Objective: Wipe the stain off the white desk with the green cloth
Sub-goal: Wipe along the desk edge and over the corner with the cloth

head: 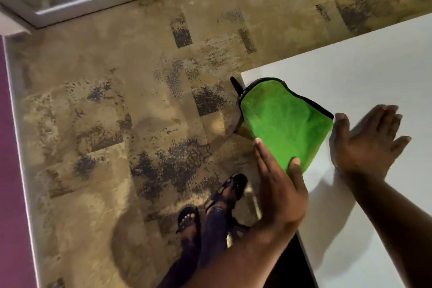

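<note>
My left hand pinches the green cloth by its near corner; the cloth sits at 12 o'clock from that hand, over the white desk corner, long axis running 11 to 5. My right hand is open and flat on the desk, just beside the cloth at 3 o'clock. The cloth is plush microfibre with a dark hem; the desk is smooth and matte. I see no stain.

Green cloth lying at the corner of the white desk
Black-edged and folded, it is hanging partly over the desk's near left edge; no stain is showing on the bare top
</note>
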`<state>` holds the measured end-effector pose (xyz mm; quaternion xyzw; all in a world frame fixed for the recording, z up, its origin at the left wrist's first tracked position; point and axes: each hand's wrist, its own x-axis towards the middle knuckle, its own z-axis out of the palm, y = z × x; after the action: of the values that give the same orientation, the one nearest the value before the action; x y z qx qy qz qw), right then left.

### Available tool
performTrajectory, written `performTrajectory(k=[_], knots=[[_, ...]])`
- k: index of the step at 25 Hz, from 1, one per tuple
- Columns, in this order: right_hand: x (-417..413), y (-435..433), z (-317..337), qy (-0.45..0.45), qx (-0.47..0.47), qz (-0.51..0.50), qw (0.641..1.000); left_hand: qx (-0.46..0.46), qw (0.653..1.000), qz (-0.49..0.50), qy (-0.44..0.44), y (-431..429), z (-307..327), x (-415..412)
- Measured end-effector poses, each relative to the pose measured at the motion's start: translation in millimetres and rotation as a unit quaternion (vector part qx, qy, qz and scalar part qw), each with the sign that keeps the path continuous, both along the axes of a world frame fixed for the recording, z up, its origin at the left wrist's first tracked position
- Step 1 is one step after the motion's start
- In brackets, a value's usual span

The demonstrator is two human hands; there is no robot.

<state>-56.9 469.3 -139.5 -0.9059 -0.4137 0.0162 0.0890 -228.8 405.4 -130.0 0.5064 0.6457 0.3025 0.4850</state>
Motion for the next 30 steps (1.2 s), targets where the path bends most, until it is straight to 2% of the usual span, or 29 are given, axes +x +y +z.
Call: performTrajectory(k=[5, 7, 12, 16, 19, 22, 25, 30], knots=[[-2.6, 1.2, 4.5, -0.003, -0.014, -0.001, 1.000, 0.020, 0.999, 0.029, -0.001, 69.2, -2.2, -9.9], [-4.5, 1.1, 8.1, 0.007, -0.015, -0.002, 1.000, 0.037, 0.999, 0.013, -0.009, 47.6, -2.9, -8.8], [-4.1, 3.6, 15.7, 0.029, -0.034, -0.001, 0.999, -0.018, 0.998, -0.053, -0.015, -57.6, 11.3, -8.7], [-6.8, 3.4, 16.0, 0.028, -0.035, 0.000, 0.999, -0.014, 0.997, -0.068, -0.027, 26.4, 7.5, -17.9], [-6.7, 0.6, 13.0, 0.026, -0.036, -0.001, 0.999, -0.015, 0.999, -0.025, -0.018, 102.5, 2.5, -27.1], [-5.1, 2.3, 14.6, 0.034, -0.041, -0.003, 0.999, 0.005, 1.000, -0.022, -0.010, 112.6, 4.3, -28.4], [-9.7, 1.6, 16.0, 0.038, -0.036, -0.004, 0.999, -0.017, 0.998, -0.050, -0.018, 105.1, 17.8, -41.9], [-8.3, 8.2, 25.2, 0.047, -0.042, -0.005, 0.998, 0.025, 0.998, -0.035, 0.049, 157.7, 15.5, -65.8]])
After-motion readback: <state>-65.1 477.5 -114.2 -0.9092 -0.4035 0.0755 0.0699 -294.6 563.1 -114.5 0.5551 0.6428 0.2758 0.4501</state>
